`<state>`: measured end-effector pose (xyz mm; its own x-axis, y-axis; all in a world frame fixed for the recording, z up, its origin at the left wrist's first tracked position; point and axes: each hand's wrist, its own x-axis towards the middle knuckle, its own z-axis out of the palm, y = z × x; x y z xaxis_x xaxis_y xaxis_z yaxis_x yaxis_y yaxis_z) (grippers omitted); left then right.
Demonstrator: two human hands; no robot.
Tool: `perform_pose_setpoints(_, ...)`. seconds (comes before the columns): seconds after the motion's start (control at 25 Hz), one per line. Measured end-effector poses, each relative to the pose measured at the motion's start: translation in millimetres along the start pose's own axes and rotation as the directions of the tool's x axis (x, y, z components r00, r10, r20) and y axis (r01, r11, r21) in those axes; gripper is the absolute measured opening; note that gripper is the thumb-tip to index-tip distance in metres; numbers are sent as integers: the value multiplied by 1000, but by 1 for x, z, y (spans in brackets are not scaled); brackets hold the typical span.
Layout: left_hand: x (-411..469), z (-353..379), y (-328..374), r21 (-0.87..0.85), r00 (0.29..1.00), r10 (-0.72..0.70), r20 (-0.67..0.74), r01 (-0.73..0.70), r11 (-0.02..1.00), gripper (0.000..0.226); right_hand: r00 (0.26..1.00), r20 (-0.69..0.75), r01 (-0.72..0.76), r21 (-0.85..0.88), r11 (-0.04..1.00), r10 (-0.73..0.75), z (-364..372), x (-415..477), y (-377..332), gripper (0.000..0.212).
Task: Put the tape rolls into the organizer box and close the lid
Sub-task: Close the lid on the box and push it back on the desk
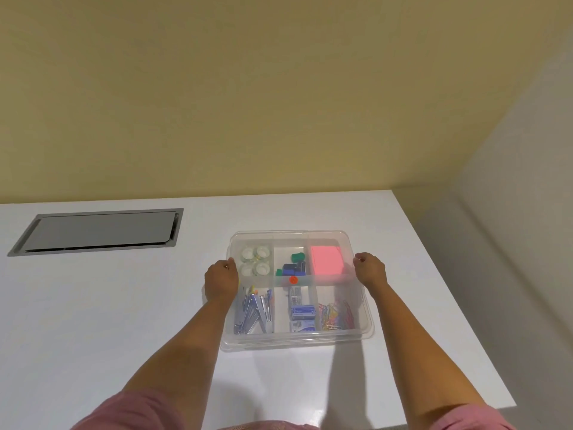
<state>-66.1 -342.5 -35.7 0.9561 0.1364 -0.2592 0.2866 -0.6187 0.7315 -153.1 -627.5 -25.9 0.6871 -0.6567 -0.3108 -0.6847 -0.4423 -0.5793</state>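
A clear plastic organizer box (pixel 297 341) stands on the white table, split into six compartments. Several clear tape rolls (pixel 255 260) lie in its far left compartment. A clear lid (pixel 347 240) lies over the box, held at both side edges. My left hand (pixel 220 279) grips the lid's left edge beside the tape rolls. My right hand (pixel 369 269) grips the lid's right edge beside a pink note pad (pixel 327 260).
Other compartments hold green and blue clips (pixel 294 264), staplers (pixel 254 311), staple boxes (pixel 301 311) and coloured paper clips (pixel 338 315). A grey cable hatch (pixel 96 231) is set into the table at the left. The table's right edge (pixel 459 293) runs close to the box; walls stand behind and right.
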Motion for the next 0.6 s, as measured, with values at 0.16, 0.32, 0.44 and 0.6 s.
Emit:
perform_pose_setpoints(0.16, 20, 3, 13, -64, 996, -81, 26, 83, 995, 46, 997, -1, -80, 195, 977, 81, 2, 17, -3, 31)
perform_pose_setpoints(0.32, 44, 11, 22, -108, 993, -112, 30, 115, 987, 39, 982, 88, -187, 426, 885, 165, 5, 37, -12, 26)
perform_pose_setpoints(0.44, 59, 17, 29, -127, 993, -117, 18, 118, 985, 32, 975, 80, -218, 512, 831, 206, 10, 54, -22, 28)
perform_pose_setpoints(0.6, 71, 24, 30, -148, 993, -115, -16, 112, 983, 32, 965, 37, -230, 601, 766, 261, 19, 72, -31, 32)
